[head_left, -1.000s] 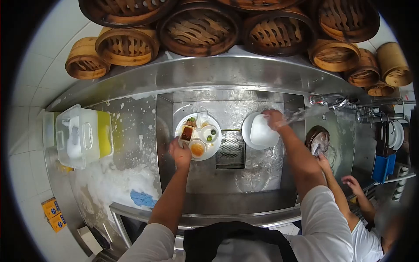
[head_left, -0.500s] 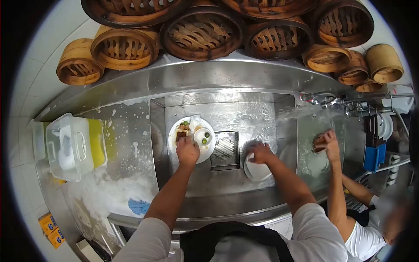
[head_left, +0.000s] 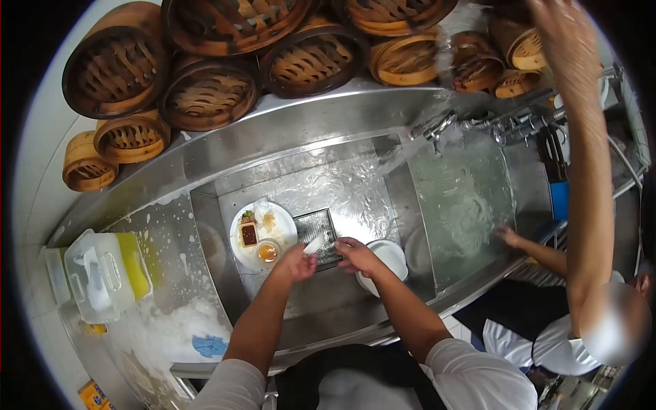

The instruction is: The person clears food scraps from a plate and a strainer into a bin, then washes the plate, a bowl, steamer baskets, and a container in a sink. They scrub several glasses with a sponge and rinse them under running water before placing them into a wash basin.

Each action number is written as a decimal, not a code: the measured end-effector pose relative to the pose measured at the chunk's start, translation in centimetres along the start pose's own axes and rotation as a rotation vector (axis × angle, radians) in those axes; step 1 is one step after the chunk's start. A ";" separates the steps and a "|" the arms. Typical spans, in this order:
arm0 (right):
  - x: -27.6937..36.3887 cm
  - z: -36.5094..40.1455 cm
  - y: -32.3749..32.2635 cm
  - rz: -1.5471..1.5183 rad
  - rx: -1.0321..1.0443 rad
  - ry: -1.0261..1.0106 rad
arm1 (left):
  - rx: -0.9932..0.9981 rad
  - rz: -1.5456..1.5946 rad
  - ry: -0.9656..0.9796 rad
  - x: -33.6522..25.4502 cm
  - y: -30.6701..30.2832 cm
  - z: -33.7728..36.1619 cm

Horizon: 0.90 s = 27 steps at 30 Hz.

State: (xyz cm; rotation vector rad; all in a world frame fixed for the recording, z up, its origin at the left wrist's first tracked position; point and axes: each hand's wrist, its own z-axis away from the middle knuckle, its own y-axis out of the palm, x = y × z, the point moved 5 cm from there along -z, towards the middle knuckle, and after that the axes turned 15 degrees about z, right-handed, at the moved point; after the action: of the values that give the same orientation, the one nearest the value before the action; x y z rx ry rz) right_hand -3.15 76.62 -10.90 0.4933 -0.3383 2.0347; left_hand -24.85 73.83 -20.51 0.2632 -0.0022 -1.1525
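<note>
The fingers of my left hand (head_left: 298, 264) are pinched on a small white dish (head_left: 315, 244), tipped up just beyond my fingertips. My right hand (head_left: 355, 255) sits just beside it with the fingers bent. I cannot tell whether they grip anything or only hover at the dish's edge.

To do this well, I judge I should hold the dish by its rim, since everything here looks wet and slick. I should tip it over the drain grate (head_left: 321, 232) directly behind my fingers, so scraps land there and not on the clean ware. Then I should bring it across in one short move to the stack of white bowls (head_left: 389, 262), which touches the outer side of my right hand.

Just past my left fingertips lies the plate (head_left: 281, 222) with food scraps and two sauce cups (head_left: 267, 252). All of it rests on the floor of the steel sink (head_left: 342, 184), streaked with foam.

Farther out beyond my right hand is a second basin (head_left: 465, 198) full of water under the tap (head_left: 437, 126). There a co-worker's hand (head_left: 509, 237) reaches in and a co-worker's arm (head_left: 584, 137) is raised. Out from my left hand stand a plastic tub (head_left: 102, 273), suds (head_left: 164, 328) and a blue cloth (head_left: 208, 346). Bamboo steamers (head_left: 212, 89) are piled along the far ledge against white tiles.
</note>
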 end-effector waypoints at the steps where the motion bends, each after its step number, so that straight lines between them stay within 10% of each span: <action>1: 1.1 0.3 -0.4 -0.095 0.053 0.060 | 0.142 0.229 -0.093 1.9 1.7 -0.6; 7: 0.3 -6.9 -5.5 0.245 0.418 0.242 | 0.266 0.494 -0.047 5.3 12.0 -2.8; 12: 4.8 -13.9 -15.1 -0.229 -0.241 -0.193 | -0.635 -0.496 1.257 -1.9 5.0 1.1; 15: 7.4 -14.9 -16.0 -0.105 -0.251 -0.300 | -1.211 -0.589 1.070 -1.8 -4.1 5.7; 21: 2.6 -13.3 -15.9 -0.337 -0.381 -0.129 | -0.775 -0.498 0.772 -1.7 -10.1 0.3; 23: 1.7 -14.8 -16.4 0.356 -0.471 -0.672 | -0.569 -0.332 0.706 0.7 -9.4 -6.9; 27: 1.1 -12.0 -16.1 0.541 -0.504 -0.552 | 0.126 0.629 0.213 1.5 7.0 -6.1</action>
State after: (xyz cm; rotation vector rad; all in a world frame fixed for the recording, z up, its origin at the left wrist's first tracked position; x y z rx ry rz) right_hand 8.00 90.43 -20.32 0.6858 -1.4057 2.1702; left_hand -17.09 76.40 -25.12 0.4581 0.0283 -0.4957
